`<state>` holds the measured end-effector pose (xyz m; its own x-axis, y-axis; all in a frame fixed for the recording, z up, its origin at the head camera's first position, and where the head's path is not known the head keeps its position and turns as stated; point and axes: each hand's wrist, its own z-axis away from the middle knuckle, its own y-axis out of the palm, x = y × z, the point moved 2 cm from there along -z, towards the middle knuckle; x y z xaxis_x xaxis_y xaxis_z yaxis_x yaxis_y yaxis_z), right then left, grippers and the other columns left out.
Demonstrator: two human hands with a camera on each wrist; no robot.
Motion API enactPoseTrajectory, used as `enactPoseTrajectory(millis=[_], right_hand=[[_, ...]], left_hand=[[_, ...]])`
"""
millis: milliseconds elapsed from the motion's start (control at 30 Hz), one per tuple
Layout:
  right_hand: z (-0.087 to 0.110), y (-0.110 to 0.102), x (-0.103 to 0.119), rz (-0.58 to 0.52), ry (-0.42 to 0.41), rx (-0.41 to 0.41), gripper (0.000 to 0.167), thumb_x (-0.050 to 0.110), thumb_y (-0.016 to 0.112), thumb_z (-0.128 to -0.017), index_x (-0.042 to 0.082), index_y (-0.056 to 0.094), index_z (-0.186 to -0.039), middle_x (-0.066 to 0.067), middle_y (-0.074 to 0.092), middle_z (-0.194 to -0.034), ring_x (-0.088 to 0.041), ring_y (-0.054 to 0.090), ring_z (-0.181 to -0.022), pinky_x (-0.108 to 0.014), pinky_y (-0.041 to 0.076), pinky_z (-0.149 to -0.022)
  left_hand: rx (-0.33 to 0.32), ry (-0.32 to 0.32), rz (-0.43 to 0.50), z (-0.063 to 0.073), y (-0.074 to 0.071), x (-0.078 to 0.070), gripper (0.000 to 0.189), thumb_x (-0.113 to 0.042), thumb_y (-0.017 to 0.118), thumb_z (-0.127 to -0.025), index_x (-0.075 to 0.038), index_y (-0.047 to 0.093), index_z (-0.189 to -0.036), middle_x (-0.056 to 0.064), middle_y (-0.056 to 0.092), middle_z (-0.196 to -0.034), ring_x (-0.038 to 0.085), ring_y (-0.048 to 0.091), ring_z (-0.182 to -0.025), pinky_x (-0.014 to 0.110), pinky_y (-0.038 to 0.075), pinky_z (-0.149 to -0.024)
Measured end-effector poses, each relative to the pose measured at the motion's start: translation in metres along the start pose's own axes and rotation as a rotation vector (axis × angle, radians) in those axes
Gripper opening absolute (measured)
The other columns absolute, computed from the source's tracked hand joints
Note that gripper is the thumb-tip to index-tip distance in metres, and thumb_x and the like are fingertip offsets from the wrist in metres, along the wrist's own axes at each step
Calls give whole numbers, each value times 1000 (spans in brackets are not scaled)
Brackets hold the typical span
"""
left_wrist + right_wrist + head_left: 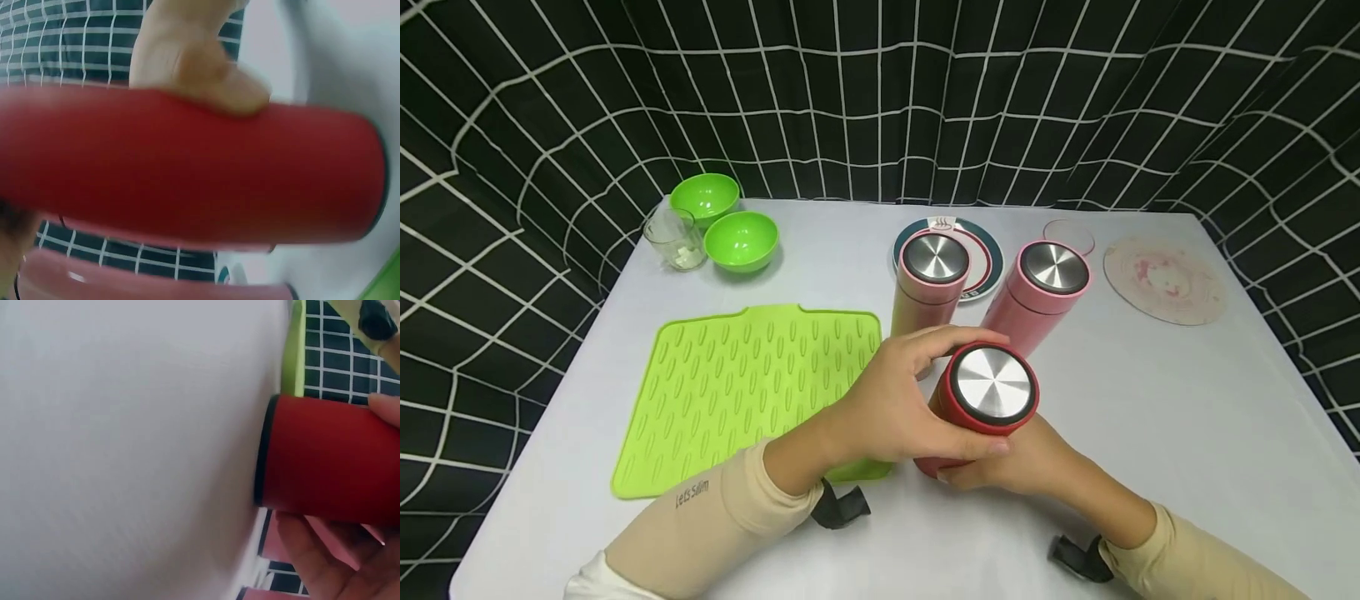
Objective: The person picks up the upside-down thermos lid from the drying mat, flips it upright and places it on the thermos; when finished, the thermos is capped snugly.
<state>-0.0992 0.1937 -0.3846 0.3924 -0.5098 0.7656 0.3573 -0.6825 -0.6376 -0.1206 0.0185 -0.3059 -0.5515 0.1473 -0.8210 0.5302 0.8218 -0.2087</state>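
Observation:
A red thermos flask [925, 467] with a brushed-steel lid top [992, 383] stands nearly upright in front of me, held in both hands. My left hand [898, 396] grips it near the lid, thumb on the near side and fingers round the far side. Lower down, my right hand [1030, 458] holds the body from the right, partly hidden behind the flask. In the right wrist view the flask's dark base rim [265, 450] is close over the white table. Two pink thermos flasks, one paler [928, 287] and one brighter [1037, 292], stand just beyond the hands.
A green drying mat [752, 392] lies to the left. Two green bowls [741, 242] and a clear glass [676, 242] are at the back left. Behind the pink flasks are a patterned plate [985, 250] and a clear round rim [1070, 236]; a translucent disc [1165, 279] lies right.

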Motion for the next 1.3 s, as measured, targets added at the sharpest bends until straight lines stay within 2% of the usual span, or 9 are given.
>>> enactPoseTrajectory(millis=[133, 233, 300, 433, 567, 667, 967, 1100, 1300], right_hand=[[-1, -2, 0, 26, 43, -4, 57, 30, 93, -60, 27, 62, -107, 17, 61, -101, -8, 57, -95, -33, 49, -82], [0, -3, 0, 53, 54, -4, 60, 32, 93, -59, 25, 61, -110, 17, 60, -103, -7, 56, -97, -35, 49, -84], [-1, -2, 0, 46, 38, 0, 59, 29, 93, -59, 26, 61, -108, 17, 61, -102, -7, 57, -96, -34, 49, -83], [-1, -1, 0, 8, -8, 5, 53, 22, 93, -60, 30, 61, -103, 18, 62, -97, -8, 58, -91, -31, 51, -79], [-2, 1, 1, -82, -13, 15, 51, 18, 92, -62, 30, 62, -101, 14, 64, -96, -10, 60, -88, -32, 51, -78], [-2, 2, 0, -98, 14, 16, 51, 21, 92, -63, 30, 62, -103, 14, 64, -97, -11, 59, -89, -32, 50, -80], [2, 1, -2, -142, 32, -8, 55, 22, 93, -63, 31, 61, -106, 12, 64, -101, -13, 59, -92, -32, 50, -82], [5, -1, -1, -162, 27, -21, 53, 19, 92, -64, 28, 62, -107, 10, 64, -99, -13, 61, -88, -31, 50, -79], [29, -14, -4, -136, 86, -88, 57, 17, 92, -64, 20, 60, -111, 8, 65, -100, -13, 61, -86, -28, 51, -74]], left_hand=[[140, -99, 102, -7, -7, 7, 74, -8, 91, -65, -5, 58, -131, -3, 66, -114, 9, 58, -112, 31, 43, -101], [176, -130, 108, -8, -9, 8, 74, -9, 90, -66, -7, 57, -132, -4, 66, -114, 9, 59, -111, 30, 44, -101], [155, -112, 74, -7, -8, 6, 75, -11, 91, -65, -8, 56, -131, -5, 64, -116, 9, 59, -110, 30, 45, -99], [25, -42, -13, -1, -4, 1, 77, -14, 94, -61, -7, 54, -126, -3, 60, -119, 9, 59, -107, 30, 49, -94], [-33, 1, 31, 2, -4, 1, 75, -9, 94, -58, -5, 58, -124, 1, 65, -115, 12, 62, -105, 33, 51, -91], [18, -17, 108, 0, -8, 6, 75, -5, 94, -58, -2, 60, -125, 3, 67, -113, 14, 63, -105, 35, 50, -93], [200, -116, 196, -9, -13, 14, 75, -3, 91, -62, -1, 58, -130, 1, 66, -119, 15, 60, -112, 35, 44, -101], [222, -122, 166, -11, -10, 10, 75, -8, 89, -68, -5, 55, -135, -2, 65, -120, 12, 58, -114, 32, 43, -101], [259, -113, -71, 3, -13, -1, 82, -24, 84, -77, -12, 39, -146, -5, 51, -138, 5, 51, -123, 29, 40, -105]])
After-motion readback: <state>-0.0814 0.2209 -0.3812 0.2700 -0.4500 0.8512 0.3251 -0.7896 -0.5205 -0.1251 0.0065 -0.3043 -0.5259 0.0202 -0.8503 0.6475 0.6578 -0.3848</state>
